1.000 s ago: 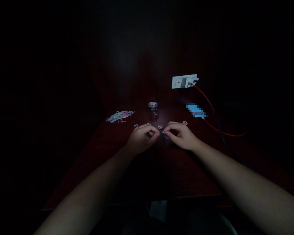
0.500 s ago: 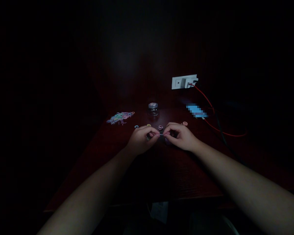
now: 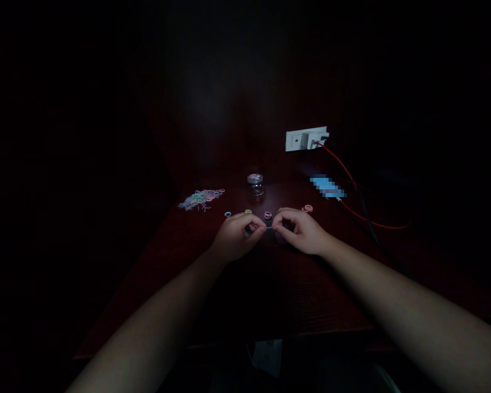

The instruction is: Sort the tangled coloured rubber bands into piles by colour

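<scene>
My left hand [image 3: 240, 233] and my right hand [image 3: 298, 230] meet over the table, thumb and forefinger pinched on each. A small purple hair tie [image 3: 269, 227] spans the short gap between the fingertips, pulled into a thin line. Just beyond the hands lie a blue hair tie [image 3: 228, 214], a yellow hair tie [image 3: 248, 212], pink hair ties [image 3: 268, 215] and orange hair ties [image 3: 308, 208]. Something dim and purple lies beneath my right hand, too dark to make out.
A loose pile of coloured hair ties [image 3: 200, 198] lies at the back left. A clear lidded jar [image 3: 255, 184] stands at the back middle. On the right, a red cable [image 3: 343, 161] runs from a wall socket [image 3: 295, 140] to a blurred blue device [image 3: 327, 186].
The fingertips have drawn slightly apart, showing a little more of the purple hair tie. The view has shifted slightly; the things on the table look unmoved.
</scene>
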Available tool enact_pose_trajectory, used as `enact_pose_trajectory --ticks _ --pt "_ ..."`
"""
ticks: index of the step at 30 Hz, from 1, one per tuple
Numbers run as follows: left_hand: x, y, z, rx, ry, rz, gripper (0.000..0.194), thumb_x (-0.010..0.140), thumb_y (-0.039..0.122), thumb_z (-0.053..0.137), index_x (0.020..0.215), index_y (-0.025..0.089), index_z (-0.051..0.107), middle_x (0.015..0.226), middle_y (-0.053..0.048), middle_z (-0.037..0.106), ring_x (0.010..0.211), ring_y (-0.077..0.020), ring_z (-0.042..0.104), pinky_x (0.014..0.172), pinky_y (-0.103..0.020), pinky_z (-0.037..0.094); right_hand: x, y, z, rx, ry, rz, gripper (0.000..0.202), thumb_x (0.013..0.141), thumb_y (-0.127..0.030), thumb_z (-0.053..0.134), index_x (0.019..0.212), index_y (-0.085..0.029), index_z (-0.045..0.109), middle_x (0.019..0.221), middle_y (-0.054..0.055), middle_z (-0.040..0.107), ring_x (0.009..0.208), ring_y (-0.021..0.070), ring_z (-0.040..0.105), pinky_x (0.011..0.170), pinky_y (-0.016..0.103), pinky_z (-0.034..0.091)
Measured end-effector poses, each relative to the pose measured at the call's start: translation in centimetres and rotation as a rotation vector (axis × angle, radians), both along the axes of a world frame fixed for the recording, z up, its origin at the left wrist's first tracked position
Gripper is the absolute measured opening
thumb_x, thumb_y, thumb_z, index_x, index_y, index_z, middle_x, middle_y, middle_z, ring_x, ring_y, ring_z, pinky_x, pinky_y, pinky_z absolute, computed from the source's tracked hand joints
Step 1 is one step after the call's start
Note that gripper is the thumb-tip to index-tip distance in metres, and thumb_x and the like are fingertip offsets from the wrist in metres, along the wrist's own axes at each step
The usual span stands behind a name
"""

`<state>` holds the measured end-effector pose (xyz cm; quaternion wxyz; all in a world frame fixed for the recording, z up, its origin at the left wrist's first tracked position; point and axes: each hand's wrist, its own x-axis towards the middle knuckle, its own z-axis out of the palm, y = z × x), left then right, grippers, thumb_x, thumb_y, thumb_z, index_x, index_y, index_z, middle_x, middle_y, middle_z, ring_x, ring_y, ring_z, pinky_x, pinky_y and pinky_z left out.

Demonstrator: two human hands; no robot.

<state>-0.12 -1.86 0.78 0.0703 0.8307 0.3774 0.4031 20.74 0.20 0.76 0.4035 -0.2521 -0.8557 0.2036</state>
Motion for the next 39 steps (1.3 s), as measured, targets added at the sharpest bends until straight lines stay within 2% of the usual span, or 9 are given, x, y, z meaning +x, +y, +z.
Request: enact_pose_trajectory --ticks 16,26,35,39 --pt "0.1 0.0 0.1 0.018 0.01 -0.016 0.011 0.086 0.025 0.058 0.083 0.019 0.067 0.076 -0.001 0.065 0.07 -0.0124 0.057 0.067 -0.026 0.045 0.0 -0.1 0.1 0.009 -0.038 -0.015 0.01 0.087 -0.02 0.052 0.079 -0.017 0.058 0.075 0.002 0.057 0.071 0.014 0.053 0.068 0.027 0.041" --pt "0.2 0.2 0.1 0.033 0.02 0.027 0.013 0.086 0.026 0.057 0.08 0.019 0.066 0.074 -0.002 0.065 0.069 -0.0134 0.057 0.064 -0.025 0.045 -0.4 0.2 -0.1 0.054 -0.015 -0.03 0.009 0.086 -0.017 0.052 0.078 -0.017 0.056 0.074 0.002 0.056 0.071 0.0139 0.051 0.067 0.026 0.04" --pt "3.1 1.4 1.1 0.035 0.047 0.062 0.011 0.085 0.022 0.054 0.082 0.017 0.063 0.078 -0.003 0.065 0.073 -0.0137 0.058 0.066 -0.025 0.045 0.7 1.7 -0.4 0.009 0.037 -0.125 0.009 0.085 -0.017 0.052 0.078 -0.015 0.059 0.072 0.001 0.058 0.065 0.012 0.05 0.061 0.023 0.037" --pt "3.6 2.4 0.8 -0.009 -0.006 0.086 0.011 0.084 0.022 0.053 0.08 0.016 0.061 0.076 -0.002 0.063 0.07 -0.013 0.057 0.062 -0.023 0.044 1.4 2.2 -0.4 -0.004 0.03 -0.18 0.01 0.085 -0.017 0.052 0.079 -0.015 0.059 0.071 0.001 0.059 0.059 0.01 0.047 0.057 0.022 0.034"
